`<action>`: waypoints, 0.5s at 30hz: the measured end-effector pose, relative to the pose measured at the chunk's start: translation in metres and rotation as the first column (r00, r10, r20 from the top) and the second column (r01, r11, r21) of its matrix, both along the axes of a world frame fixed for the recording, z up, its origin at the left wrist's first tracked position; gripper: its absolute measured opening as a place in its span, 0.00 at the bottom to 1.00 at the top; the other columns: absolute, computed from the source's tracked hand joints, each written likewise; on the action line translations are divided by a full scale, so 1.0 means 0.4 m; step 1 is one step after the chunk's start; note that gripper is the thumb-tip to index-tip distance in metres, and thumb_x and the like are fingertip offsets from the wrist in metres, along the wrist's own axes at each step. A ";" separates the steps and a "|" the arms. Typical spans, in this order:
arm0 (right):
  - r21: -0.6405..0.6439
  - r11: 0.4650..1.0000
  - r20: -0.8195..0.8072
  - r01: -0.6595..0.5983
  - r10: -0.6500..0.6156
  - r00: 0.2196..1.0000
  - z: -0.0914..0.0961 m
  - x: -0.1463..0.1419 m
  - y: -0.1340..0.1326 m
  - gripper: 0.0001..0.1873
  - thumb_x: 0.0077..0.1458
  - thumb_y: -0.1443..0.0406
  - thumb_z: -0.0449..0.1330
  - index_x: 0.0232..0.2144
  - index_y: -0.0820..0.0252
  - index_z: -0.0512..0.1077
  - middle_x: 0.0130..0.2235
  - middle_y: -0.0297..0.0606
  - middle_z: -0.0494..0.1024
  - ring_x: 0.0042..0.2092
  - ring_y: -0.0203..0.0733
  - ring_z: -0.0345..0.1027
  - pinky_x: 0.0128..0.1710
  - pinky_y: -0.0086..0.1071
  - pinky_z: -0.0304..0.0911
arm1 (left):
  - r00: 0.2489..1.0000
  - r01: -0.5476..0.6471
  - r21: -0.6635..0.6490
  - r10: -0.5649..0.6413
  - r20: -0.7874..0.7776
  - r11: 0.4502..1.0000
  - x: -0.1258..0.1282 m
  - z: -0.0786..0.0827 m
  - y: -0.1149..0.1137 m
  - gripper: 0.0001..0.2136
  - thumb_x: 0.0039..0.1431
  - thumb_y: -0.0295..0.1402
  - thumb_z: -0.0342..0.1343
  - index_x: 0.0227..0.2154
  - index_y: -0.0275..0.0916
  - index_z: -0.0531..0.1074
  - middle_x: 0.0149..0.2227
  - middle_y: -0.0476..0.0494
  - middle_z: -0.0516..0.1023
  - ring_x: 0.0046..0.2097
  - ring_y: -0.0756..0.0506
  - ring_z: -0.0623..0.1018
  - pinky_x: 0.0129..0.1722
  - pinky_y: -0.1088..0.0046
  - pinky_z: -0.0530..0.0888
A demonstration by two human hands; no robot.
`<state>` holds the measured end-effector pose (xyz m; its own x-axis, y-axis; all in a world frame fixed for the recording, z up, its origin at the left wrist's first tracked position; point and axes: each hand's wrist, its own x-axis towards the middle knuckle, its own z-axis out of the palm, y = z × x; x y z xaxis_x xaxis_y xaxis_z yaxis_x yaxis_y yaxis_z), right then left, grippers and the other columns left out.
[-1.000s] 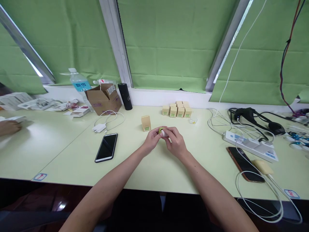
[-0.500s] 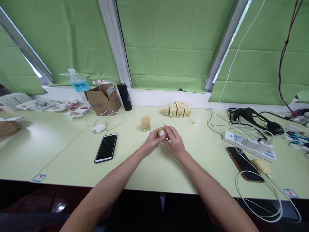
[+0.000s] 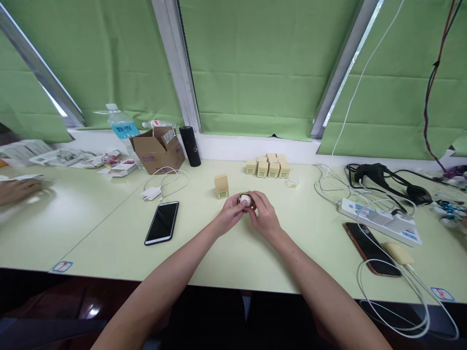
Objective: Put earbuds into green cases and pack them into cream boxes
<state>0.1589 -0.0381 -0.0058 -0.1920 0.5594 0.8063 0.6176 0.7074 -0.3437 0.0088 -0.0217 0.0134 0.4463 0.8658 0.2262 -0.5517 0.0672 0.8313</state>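
Note:
Between my two hands is a small white rounded object with a yellow-green and dark rim (image 3: 245, 199), held above the table. My left hand (image 3: 232, 214) grips it from the left, the thumb pressed on its white face. From the right, the fingers of my right hand (image 3: 262, 213) close around its edge. Fingers cover part of it, so its kind cannot be made out. Just beyond my left hand a small tan cardboard box (image 3: 221, 186) stands upright, with a greenish label low on its front.
Similar small boxes (image 3: 273, 168) cluster farther back, beside a clear plastic piece (image 3: 292, 183). Phones lie left (image 3: 162, 222) and right (image 3: 370, 248). A power strip (image 3: 379, 221) with tangled cables is on the right. An open carton (image 3: 158, 153) stands back left; another person's hand (image 3: 20, 190) is far left.
The white face of the held object has turned slightly, and my left thumb has shifted onto it. The other person's hand at far left has moved right a little.

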 end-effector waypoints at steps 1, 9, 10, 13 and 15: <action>0.004 1.000 -0.007 -0.005 0.005 1.000 0.001 0.000 -0.001 0.24 0.67 0.68 0.53 0.64 0.56 0.64 0.53 0.50 0.74 0.54 0.51 0.73 0.50 0.46 0.78 | 1.000 0.008 -0.001 -0.008 0.010 1.000 0.000 0.000 0.000 0.18 0.53 0.39 0.72 0.41 0.33 0.77 0.38 0.41 0.78 0.42 0.46 0.77 0.42 0.71 0.73; -0.050 0.998 -0.082 -0.035 0.031 0.996 -0.004 0.007 0.007 0.23 0.65 0.69 0.54 0.62 0.54 0.64 0.54 0.49 0.75 0.50 0.49 0.74 0.41 0.43 0.78 | 0.992 0.125 0.020 -0.125 0.023 0.992 -0.020 -0.009 0.012 0.22 0.52 0.35 0.72 0.49 0.35 0.77 0.45 0.37 0.79 0.48 0.42 0.77 0.46 0.69 0.71; -0.074 0.997 -0.090 -0.025 0.018 0.996 -0.007 0.008 0.009 0.23 0.65 0.68 0.55 0.62 0.54 0.65 0.54 0.48 0.76 0.48 0.49 0.74 0.40 0.42 0.78 | 0.990 0.138 0.018 -0.139 0.036 0.990 -0.020 -0.010 0.015 0.22 0.53 0.36 0.71 0.50 0.35 0.77 0.47 0.36 0.79 0.50 0.40 0.77 0.47 0.67 0.71; -0.140 0.990 -0.100 0.014 -0.028 0.995 -0.013 0.013 0.015 0.24 0.64 0.66 0.56 0.62 0.52 0.65 0.53 0.46 0.77 0.43 0.48 0.74 0.36 0.42 0.76 | 0.992 0.113 -0.018 -0.112 0.054 0.993 -0.017 -0.013 0.023 0.20 0.57 0.37 0.68 0.50 0.33 0.78 0.49 0.33 0.80 0.50 0.39 0.78 0.49 0.64 0.72; -0.170 0.985 -0.097 0.012 -0.029 0.995 -0.011 0.021 0.021 0.26 0.64 0.66 0.56 0.63 0.52 0.63 0.53 0.46 0.77 0.42 0.47 0.73 0.36 0.42 0.76 | 0.998 0.047 -0.047 -0.045 0.054 0.998 -0.017 -0.019 0.031 0.18 0.58 0.37 0.67 0.48 0.32 0.80 0.48 0.33 0.81 0.48 0.40 0.79 0.49 0.64 0.73</action>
<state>0.1672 -0.0296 -0.0101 -0.1036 0.6922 0.7142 0.5886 0.6215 -0.5170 0.0021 -0.0093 0.0059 0.4745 0.8552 0.2087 -0.5903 0.1332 0.7961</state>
